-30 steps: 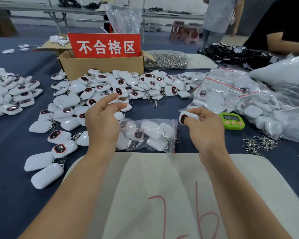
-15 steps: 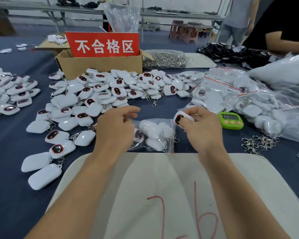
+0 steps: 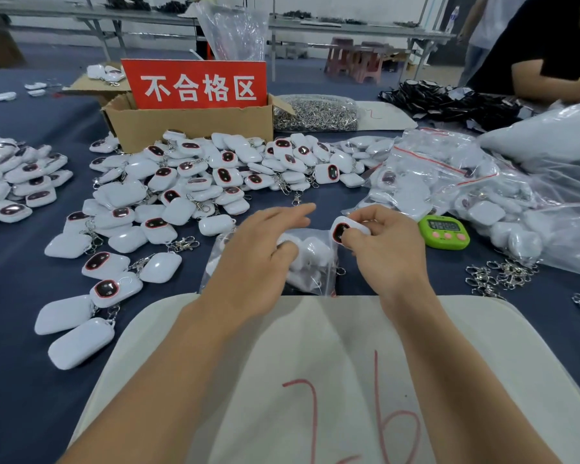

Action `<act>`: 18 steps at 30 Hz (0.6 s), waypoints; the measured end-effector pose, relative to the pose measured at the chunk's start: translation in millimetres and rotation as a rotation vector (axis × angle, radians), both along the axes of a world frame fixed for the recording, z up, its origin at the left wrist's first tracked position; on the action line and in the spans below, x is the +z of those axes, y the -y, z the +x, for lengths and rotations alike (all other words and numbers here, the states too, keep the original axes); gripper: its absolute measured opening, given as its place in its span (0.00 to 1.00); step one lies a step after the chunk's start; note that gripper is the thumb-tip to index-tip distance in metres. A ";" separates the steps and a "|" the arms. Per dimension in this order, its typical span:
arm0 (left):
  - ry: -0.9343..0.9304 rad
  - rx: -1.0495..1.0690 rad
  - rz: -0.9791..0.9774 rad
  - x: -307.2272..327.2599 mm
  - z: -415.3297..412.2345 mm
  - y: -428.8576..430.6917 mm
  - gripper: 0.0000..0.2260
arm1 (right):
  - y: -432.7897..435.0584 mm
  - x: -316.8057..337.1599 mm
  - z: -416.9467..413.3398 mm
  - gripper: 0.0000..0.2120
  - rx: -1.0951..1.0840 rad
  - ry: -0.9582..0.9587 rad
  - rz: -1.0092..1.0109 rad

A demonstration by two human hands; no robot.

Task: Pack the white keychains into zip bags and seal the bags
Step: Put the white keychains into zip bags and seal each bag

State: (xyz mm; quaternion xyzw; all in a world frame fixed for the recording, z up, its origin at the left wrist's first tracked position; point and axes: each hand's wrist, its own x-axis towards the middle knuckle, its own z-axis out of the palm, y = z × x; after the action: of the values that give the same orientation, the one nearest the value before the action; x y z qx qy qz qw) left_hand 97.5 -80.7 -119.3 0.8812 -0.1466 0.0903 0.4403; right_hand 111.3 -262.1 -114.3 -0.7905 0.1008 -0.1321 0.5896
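The right hand [image 3: 382, 256] pinches one keychain [image 3: 344, 229] between thumb and curled fingers, just over the right end of the bag [image 3: 315, 262] in the middle of the frame. The left hand [image 3: 262, 259] lies flat on that bag with its fingers mostly straight, pressing it to the table [image 3: 31, 396] and gripping nothing.

From where I stand, the likely trouble is at the opening. With the hands in the way I can't make out which edge is the mouth. If it is slack, the keychain or its metal clip could catch the lip and push the bag along, since only a flat palm steadies it. A clip left across the zip would stop the seal closing, and the bag already looks plump enough to strain it.

Counting:
- There are two hands, with one keychain held.
- One bag is being filled, with perhaps half a dozen pieces inside, blurred by the plastic.
- Loose keychains run to dozens in the pile [image 3: 215, 175] above the hands, and a second heap [image 3: 10, 185] sits at the left edge.
- The filled bags [image 3: 432, 182] on the right show at least two red zip strips.
- There is one green timer [image 3: 444, 231], one box [image 3: 195, 125] with one red sign [image 3: 195, 83], and one sheet [image 3: 315, 329] at the bottom.
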 end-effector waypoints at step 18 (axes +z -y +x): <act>0.213 0.001 0.051 8.0 -6.4 3.7 0.26 | 0.9 -0.9 1.7 0.03 -0.057 -0.023 0.040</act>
State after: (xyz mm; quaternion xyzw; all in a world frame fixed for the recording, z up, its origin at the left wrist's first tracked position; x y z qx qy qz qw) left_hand 91.1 -84.5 -111.3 0.8777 -0.1942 0.1799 0.3995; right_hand 113.0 -262.9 -115.2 -0.7768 0.1329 -0.1377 0.5999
